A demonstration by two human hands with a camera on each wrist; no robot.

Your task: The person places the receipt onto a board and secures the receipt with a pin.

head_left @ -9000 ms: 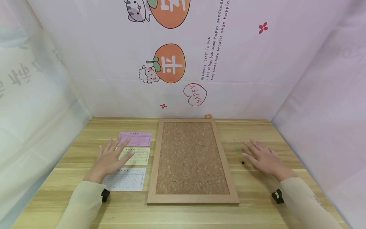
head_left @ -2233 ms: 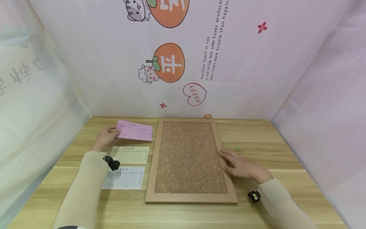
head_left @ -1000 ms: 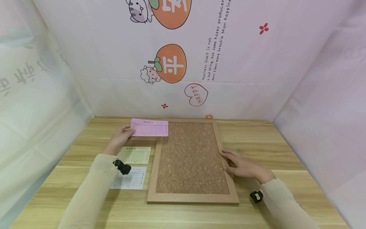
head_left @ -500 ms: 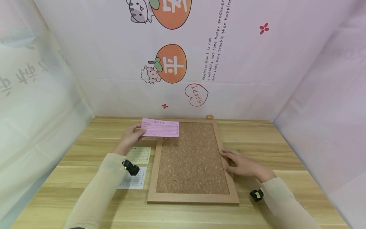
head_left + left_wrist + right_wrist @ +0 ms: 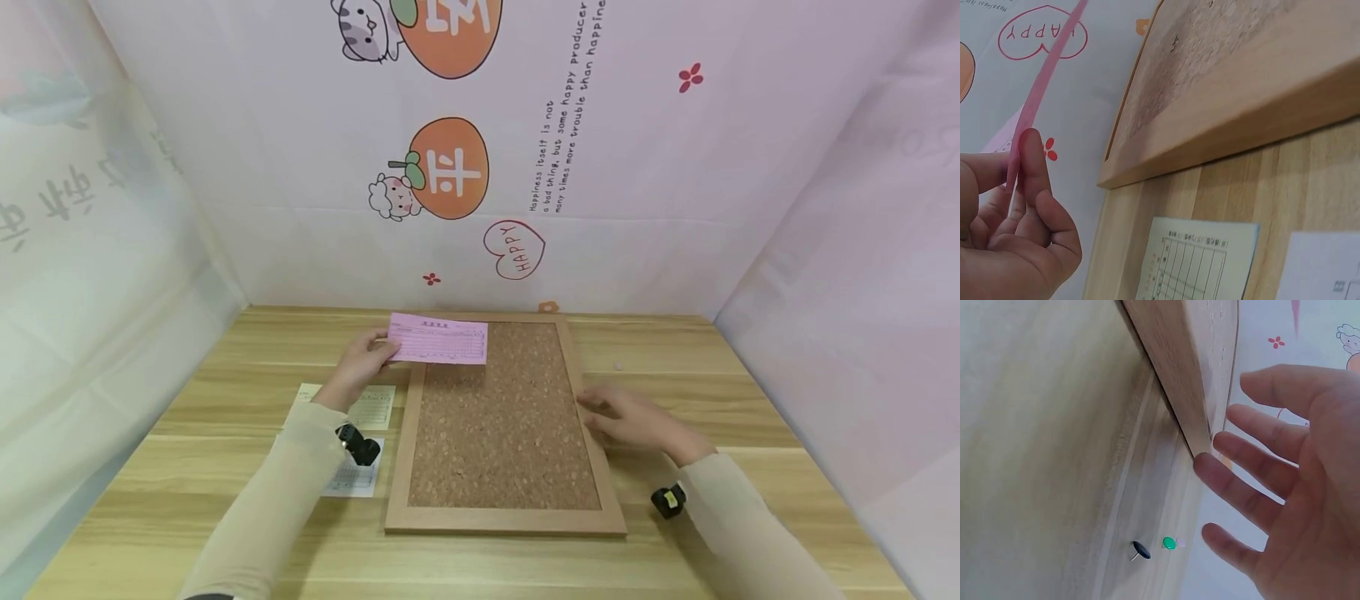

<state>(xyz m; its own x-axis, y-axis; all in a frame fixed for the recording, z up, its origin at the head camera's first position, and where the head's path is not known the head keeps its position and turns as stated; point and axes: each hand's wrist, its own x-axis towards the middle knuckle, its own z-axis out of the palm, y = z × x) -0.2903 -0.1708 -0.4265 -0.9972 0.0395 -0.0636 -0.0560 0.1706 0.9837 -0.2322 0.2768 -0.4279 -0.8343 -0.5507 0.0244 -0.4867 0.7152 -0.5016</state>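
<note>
My left hand (image 5: 358,367) pinches the left end of a pink printed slip (image 5: 441,340) between thumb and fingers. The slip is held up over the far left corner of a wood-framed corkboard (image 5: 510,442). In the left wrist view, the slip (image 5: 1044,81) is seen nearly edge-on. My right hand (image 5: 637,423) is at the board's right edge, holding nothing; its fingers are spread and slightly bent in the right wrist view. Near it on the table are a black thumbtack (image 5: 1141,550), a green thumbtack (image 5: 1169,543) and a pale pink one (image 5: 618,367).
A yellow printed slip (image 5: 375,407) and a white one (image 5: 358,479) lie left of the board, partly hidden by my left arm. The wooden table (image 5: 480,567) is bordered by printed cloth walls (image 5: 622,250) at the back and both sides.
My left hand has picked the pink slip off the table and carried it right, over the board. My right hand came left to the frame, then shifted slightly there, hiding the green thumbtack from the head view.
</note>
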